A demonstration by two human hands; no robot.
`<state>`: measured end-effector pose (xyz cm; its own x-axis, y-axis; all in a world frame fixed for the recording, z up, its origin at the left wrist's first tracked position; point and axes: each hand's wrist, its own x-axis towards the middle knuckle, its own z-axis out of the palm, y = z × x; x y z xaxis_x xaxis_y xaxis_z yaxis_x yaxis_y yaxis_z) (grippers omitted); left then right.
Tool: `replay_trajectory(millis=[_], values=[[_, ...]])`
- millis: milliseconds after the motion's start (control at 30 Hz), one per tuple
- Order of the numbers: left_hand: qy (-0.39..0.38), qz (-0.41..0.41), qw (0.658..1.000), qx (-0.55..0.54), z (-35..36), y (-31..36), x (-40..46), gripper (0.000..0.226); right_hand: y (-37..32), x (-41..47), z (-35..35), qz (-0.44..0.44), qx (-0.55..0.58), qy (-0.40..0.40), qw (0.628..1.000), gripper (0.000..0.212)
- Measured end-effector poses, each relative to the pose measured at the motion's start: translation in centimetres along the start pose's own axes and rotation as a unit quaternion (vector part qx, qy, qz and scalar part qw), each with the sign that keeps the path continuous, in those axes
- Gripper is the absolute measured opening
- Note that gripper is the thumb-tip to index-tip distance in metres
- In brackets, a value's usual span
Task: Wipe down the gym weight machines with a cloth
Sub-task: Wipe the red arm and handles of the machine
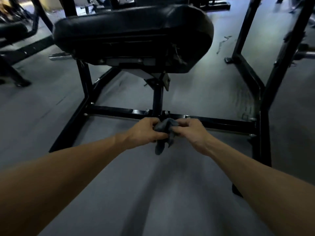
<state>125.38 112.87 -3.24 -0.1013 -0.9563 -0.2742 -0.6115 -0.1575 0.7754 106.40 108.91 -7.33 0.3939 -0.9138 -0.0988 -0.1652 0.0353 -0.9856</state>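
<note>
cloth (164, 132), a crumpled dark grey rag, is sitting between both hands near the centre of the view, just below the middle, with one loose end hanging down toward 6 o'clock. left hand (146, 129) is gripping it from the 9 o'clock side, fingers curled over the bunched fabric. right hand (192, 133) is pinching it from the 3 o'clock side, fingers and thumb closed on the rag's edge. both bare forearms are reaching in from the bottom corners of the view.

the rag is being held just in front of the black crossbar (221, 122) of the weight machine's base frame, right where the short upright post (157, 101) is bolted to it; whether the cloth is touching the metal cannot be told. at 12 o'clock from the hands, the black padded seat (133, 34) is sitting on that post, its underside showing worn, torn upholstery toward the right. a tall black frame upright (265, 106) is standing at 3 o'clock, with its angled leg running back toward 1 o'clock. grey rubber floor (153, 193) is lying beneath everything. more dark equipment is showing blurred at 10 o'clock.
</note>
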Motion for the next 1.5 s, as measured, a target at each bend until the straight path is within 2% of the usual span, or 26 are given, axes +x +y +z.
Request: replay_trajectory(millis=[133, 333, 533, 700, 833, 1067, 1167, 1367, 1500], values=[[0.028, 0.026, 0.999, 0.008, -3.4, 1.6, -0.7, 0.012, -3.2, 0.5, -0.7, 0.009, -0.03, 0.068, 0.997, 0.019], [0.035, 0.077, 0.995, -0.048, -8.3, 2.7, -2.5, 0.01, -9.7, 0.8, 1.2, -0.03, -0.046, 0.114, 0.992, 0.027], [0.001, 0.134, 0.98, -0.15, -14.9, 5.4, -3.9, 0.015, -17.3, 0.8, 3.6, -0.101, -0.053, 0.168, 0.979, 0.018], [-0.001, 0.164, 0.964, -0.209, -20.3, 6.6, -5.7, 0.021, -23.4, 0.4, 5.7, -0.142, -0.1, 0.137, 0.975, 0.02], [0.007, 0.173, 0.954, -0.245, -23.5, 7.2, -6.4, 0.021, -27.8, 0.3, 7.5, -0.136, -0.098, 0.107, 0.98, 0.021], [0.049, 0.223, 0.944, -0.24, -31.3, 14.9, -7.2, 0.017, -38.6, 1.4, 6.9, -0.163, -0.136, 0.123, 0.969, 0.018], [0.099, 0.266, 0.935, -0.214, -34.1, 18.6, -8.3, 0.017, -43.6, 1.2, 6.4, -0.21, -0.143, 0.125, 0.959, 0.022], [0.138, 0.339, 0.912, -0.186, -39.8, 27.4, -10.9, 0.02, -54.1, 2.1, 3.9, -0.264, -0.144, 0.152, 0.942, 0.022], [0.145, 0.357, 0.903, -0.19, -43.2, 33.2, -12.3, 0.021, -61.0, 2.2, 2.0, -0.297, -0.146, 0.172, 0.928, 0.02]])
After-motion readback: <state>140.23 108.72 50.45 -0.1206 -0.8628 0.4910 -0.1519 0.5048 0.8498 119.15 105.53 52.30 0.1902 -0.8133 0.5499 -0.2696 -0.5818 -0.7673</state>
